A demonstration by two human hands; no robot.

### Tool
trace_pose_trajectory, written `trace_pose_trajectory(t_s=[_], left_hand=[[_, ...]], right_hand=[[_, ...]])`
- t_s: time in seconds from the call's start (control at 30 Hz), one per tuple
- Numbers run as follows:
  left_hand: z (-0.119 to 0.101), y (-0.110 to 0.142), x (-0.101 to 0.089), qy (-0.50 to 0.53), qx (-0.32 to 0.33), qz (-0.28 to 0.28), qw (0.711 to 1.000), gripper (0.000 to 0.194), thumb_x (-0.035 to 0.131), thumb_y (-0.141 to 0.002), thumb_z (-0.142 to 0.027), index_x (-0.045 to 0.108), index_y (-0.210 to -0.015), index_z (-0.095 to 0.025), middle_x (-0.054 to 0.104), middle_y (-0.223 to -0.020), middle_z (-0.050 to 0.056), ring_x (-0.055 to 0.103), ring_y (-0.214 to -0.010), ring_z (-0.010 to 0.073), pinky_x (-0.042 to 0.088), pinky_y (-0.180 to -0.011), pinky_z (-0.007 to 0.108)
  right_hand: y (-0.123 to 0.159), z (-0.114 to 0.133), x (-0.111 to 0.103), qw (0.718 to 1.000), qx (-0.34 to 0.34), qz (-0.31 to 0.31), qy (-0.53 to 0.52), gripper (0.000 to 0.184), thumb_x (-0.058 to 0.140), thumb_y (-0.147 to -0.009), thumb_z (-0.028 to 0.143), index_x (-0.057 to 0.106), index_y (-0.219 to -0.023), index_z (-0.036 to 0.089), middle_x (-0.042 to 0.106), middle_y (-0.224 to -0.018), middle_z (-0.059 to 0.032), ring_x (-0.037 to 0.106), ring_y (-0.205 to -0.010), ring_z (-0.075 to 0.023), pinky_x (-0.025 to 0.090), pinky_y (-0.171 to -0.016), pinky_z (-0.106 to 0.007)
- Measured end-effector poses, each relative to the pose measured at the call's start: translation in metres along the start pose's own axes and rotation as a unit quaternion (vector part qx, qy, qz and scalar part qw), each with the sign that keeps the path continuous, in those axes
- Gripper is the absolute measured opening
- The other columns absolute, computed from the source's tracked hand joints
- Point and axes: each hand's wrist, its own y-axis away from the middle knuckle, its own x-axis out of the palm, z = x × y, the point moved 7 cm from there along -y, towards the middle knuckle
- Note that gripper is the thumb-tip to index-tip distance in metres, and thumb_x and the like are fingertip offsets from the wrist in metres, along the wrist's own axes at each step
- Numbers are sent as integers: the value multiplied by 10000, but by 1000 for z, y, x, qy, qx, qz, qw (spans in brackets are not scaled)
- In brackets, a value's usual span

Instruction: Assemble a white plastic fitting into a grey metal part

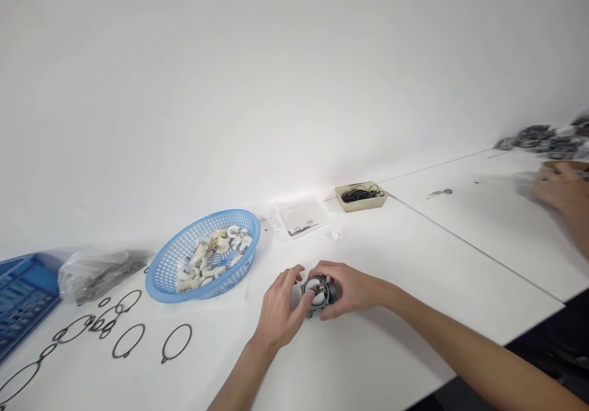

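Observation:
Both my hands meet over a small dark grey square part (318,294) with a pale round piece in its middle, resting on the white table (377,362). My right hand (350,288) grips the part from the right side. From the left, my left hand (280,310) has its fingertips on the part's edge. The part's lower half is hidden by my fingers.
A blue basket (175,264) of several white curved pieces stands to the left, with black rubber rings (129,340), a plastic bag (92,271) and a blue crate (18,300) beyond. Behind are a clear tray (301,215) and a beige tray (362,196). Another person's hand (564,193) works far right.

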Motion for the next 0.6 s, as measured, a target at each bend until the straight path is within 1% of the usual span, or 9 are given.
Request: trace_pose_trajectory(t_s=[0.07, 0.13, 0.23, 0.3, 0.37, 0.4, 0.43, 0.5, 0.6], left_hand=[[0, 0, -1, -1, 17, -6, 1000, 427, 360, -1017, -529, 507, -1291, -236, 609, -1113, 89, 584, -1005, 225, 483, -858, 376], [-1, 1, -1, -2, 38, -13, 999, 414, 360, -1023, -515, 510, -1288, -236, 607, -1114, 89, 577, -1014, 217, 492, -844, 355], [0, 1, -1, 6, 42, -25, 999, 398, 370, -1024, -500, 511, -1286, -236, 603, -1111, 84, 566, -1015, 201, 511, -740, 282], [2, 1, 0, 15, 34, -34, 999, 394, 372, -1023, -497, 519, -1274, -231, 605, -1099, 83, 566, -988, 191, 495, -639, 233], [3, 1, 2, 22, 25, -42, 999, 394, 370, -1021, -497, 527, -1264, -229, 609, -1086, 82, 571, -962, 186, 472, -577, 210], [3, 1, 3, 25, 22, -42, 999, 394, 369, -1020, -498, 529, -1260, -229, 611, -1079, 81, 574, -950, 185, 465, -561, 205], [3, 1, 4, 25, 22, -41, 999, 394, 369, -1019, -498, 532, -1255, -229, 613, -1073, 79, 578, -940, 184, 463, -555, 205], [1, 1, 8, 19, 31, -34, 999, 385, 371, -1019, -495, 535, -1248, -233, 617, -1063, 73, 587, -919, 180, 476, -572, 215], [-2, 1, 11, -2, 50, -30, 998, 361, 374, -1022, -481, 533, -1242, -242, 621, -1056, 61, 598, -919, 180, 521, -695, 264]], right_hand=[[2, 3, -3, 999, 5, -6, 35, 601, 840, -663, 432, 610, -1184, 242, 607, -1119, -10, 578, -955, -167, 437, -739, -235], [8, 5, -12, 995, 8, -11, 99, 552, 821, -640, 358, 623, -1142, 238, 628, -1062, -5, 582, -920, -172, 422, -727, -240], [30, -1, -41, 988, 28, -15, 151, 521, 809, -613, 322, 649, -1102, 240, 651, -1031, 1, 597, -892, -179, 430, -732, -247], [54, -17, -72, 989, 72, -23, 129, 494, 798, -636, 332, 665, -1103, 245, 670, -1038, 3, 620, -894, -179, 454, -735, -241], [86, -41, -114, 983, 139, -47, 107, 493, 789, -675, 379, 665, -1135, 249, 689, -1026, 3, 639, -871, -171, 474, -728, -233], [105, -53, -138, 976, 174, -71, 113, 519, 800, -672, 398, 662, -1148, 244, 697, -1033, -3, 647, -878, -174, 481, -738, -230], [126, -66, -163, 964, 212, -104, 126, 524, 796, -675, 408, 661, -1153, 242, 703, -1030, -5, 655, -876, -173, 483, -744, -226], [166, -89, -206, 943, 258, -145, 153, 508, 749, -722, 398, 648, -1183, 209, 710, -1026, -37, 660, -885, -188, 479, -764, -240], [224, -120, -260, 895, 329, -223, 205, 516, 703, -729, 365, 637, -1193, 152, 705, -1055, -93, 643, -921, -222, 448, -788, -269]])
